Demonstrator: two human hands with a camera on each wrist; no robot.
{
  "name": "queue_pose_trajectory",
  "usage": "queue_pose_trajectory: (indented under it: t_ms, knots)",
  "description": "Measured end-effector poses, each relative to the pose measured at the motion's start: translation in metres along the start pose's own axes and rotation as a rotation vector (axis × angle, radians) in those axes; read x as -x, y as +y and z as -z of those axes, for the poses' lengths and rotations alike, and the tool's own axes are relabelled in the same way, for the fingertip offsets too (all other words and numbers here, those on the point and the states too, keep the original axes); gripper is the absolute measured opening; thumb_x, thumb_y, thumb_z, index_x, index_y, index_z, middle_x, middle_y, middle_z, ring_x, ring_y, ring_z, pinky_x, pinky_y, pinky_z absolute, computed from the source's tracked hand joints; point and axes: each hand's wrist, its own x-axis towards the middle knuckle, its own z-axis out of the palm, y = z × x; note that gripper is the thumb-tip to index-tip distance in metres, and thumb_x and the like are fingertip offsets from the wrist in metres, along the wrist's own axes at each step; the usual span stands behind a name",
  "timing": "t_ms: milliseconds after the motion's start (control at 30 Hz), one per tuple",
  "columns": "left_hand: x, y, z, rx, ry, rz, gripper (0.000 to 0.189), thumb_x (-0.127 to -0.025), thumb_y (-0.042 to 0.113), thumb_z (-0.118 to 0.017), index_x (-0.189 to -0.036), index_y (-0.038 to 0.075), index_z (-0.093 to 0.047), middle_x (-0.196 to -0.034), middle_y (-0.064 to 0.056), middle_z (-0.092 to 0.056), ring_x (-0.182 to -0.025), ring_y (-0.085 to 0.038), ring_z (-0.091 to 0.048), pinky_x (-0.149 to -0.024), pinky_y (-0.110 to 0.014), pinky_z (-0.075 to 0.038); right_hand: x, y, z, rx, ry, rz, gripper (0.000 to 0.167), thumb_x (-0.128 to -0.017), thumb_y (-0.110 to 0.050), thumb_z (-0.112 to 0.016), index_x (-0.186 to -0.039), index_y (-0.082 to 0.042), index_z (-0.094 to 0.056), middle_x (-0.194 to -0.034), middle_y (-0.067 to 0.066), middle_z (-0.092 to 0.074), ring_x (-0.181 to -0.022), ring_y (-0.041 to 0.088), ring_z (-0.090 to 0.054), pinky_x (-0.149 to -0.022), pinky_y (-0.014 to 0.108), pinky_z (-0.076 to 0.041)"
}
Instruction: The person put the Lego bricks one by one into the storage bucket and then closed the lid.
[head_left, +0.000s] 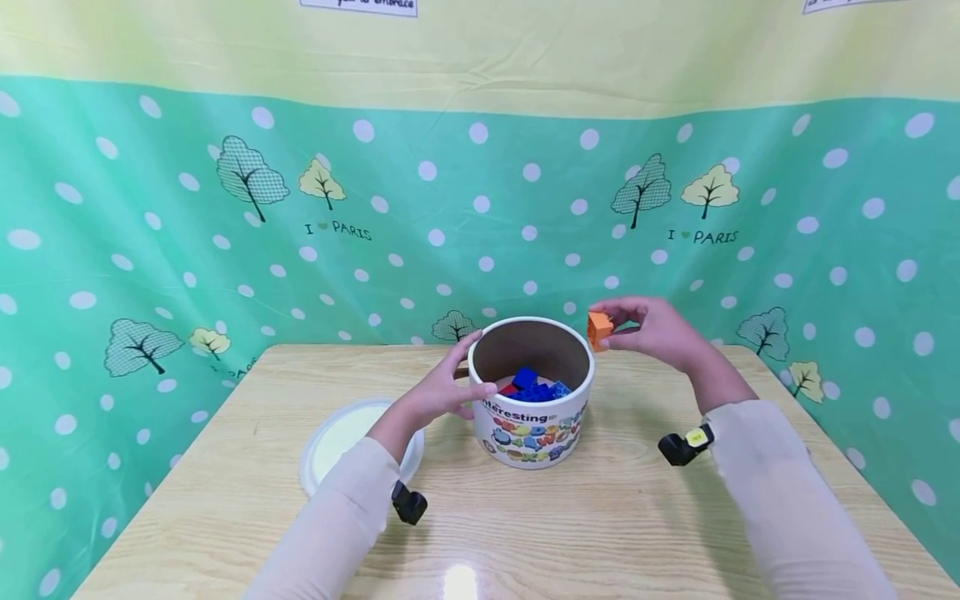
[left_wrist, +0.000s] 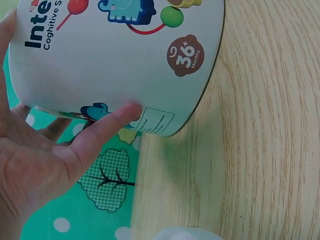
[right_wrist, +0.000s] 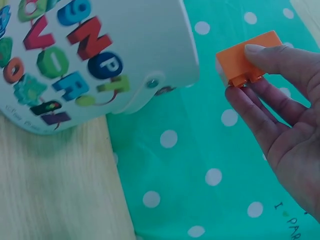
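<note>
A white bucket (head_left: 486,429) printed with colourful letters and pictures stands upright on the table, its top uncovered. Inside lie several blue toy bricks (head_left: 534,390) and a bit of red. My left hand (head_left: 438,393) rests against the bucket's left side, fingers spread, with the thumb (left_wrist: 112,119) lying straight along the wall. Just beyond the right rim, at about rim height, my right hand (head_left: 651,333) pinches an orange toy brick (right_wrist: 247,57) between thumb and fingertips. The brick's studs face down toward the fingers in the right wrist view.
A round white lid (head_left: 318,450) lies flat on the wooden table (head_left: 570,533), partly behind my left forearm. A green dotted cloth (head_left: 480,250) hangs behind the table and along both sides. Each wrist wears a small black camera (head_left: 408,503).
</note>
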Motion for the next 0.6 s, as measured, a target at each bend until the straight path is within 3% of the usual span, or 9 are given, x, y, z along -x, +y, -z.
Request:
queue_pose_trajectory:
  t_ms: [600]
  knots:
    - [0.001,0.003,0.0,0.006,-0.003,0.008,0.09,-0.082,0.033,-0.078,-0.151,0.042,-0.022,-0.158,-0.009,-0.02,-0.138,-0.041,-0.027,-0.075,-0.053,-0.058,-0.025,-0.028,0.001,0.046,-0.099,0.038,0.051,-0.081,-0.013,-0.081,-0.128,-0.009,-0.064,-0.107,0.01,-0.067,-0.099,0.026,-0.06,-0.079,0.033,-0.055]
